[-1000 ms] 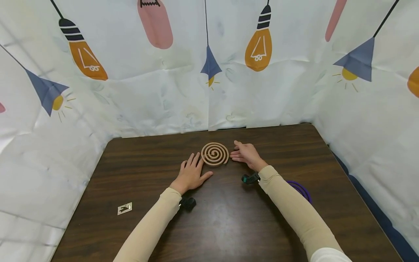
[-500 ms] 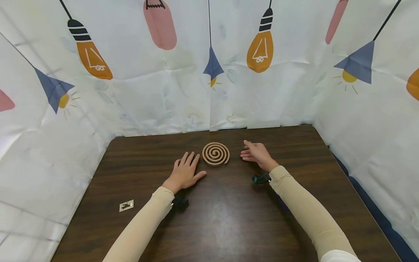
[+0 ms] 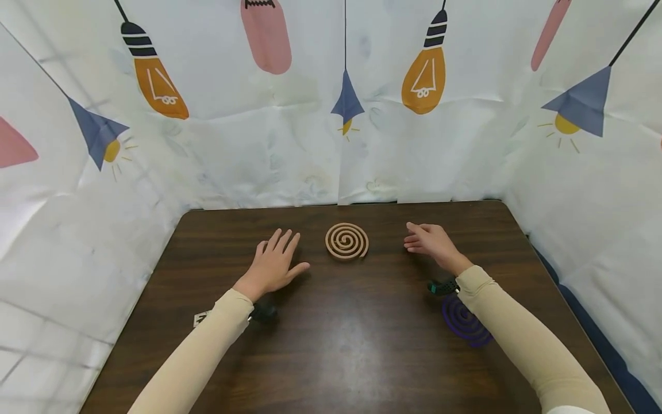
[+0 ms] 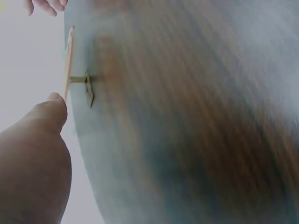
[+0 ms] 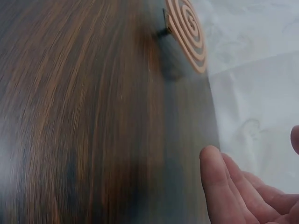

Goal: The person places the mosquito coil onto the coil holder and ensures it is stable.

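Observation:
A tan mosquito coil point(image 3: 347, 241) lies level near the table's far edge. Both wrist views show it raised on a small metal stand point(image 4: 88, 84). To its left is my left hand point(image 3: 271, 264), fingers spread and straight, holding nothing and apart from the coil. My right hand point(image 3: 433, 247) is on the other side, with a gap to the coil, its fingers extended together and nothing in them. Below the right wrist a purple coil point(image 3: 460, 319) lies on the table, partly covered by the sleeve.
A small flat metal piece point(image 3: 200, 318) lies at the left, mostly behind the left sleeve. The dark wooden table point(image 3: 336, 356) ends at a patterned white curtain point(image 3: 289, 155) that runs along the back and sides.
My hands have drawn apart, the left moving left and the right moving right, away from the tan coil. The coil stays on its stand. The left sleeve now covers most of the metal piece.

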### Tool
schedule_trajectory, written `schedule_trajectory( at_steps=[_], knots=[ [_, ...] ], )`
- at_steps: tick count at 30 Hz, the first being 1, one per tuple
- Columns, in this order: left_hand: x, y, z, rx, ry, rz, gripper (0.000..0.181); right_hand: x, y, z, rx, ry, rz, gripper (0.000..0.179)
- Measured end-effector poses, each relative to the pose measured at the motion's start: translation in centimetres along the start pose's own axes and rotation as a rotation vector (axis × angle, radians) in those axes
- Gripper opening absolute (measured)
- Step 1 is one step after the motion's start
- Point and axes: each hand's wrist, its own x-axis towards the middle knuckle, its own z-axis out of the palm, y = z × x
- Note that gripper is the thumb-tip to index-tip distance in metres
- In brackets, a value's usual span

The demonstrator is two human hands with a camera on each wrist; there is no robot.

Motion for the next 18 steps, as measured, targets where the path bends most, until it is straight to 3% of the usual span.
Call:
schedule_trajectory(
  at_steps=[18],
  knots=[
    [-3.4,-3.1,-4.5,0.051,0.017,-0.013,0.084,-4.7,-0.3,-4.8,-0.096,0.024,-0.063,0.076]
  ],
)
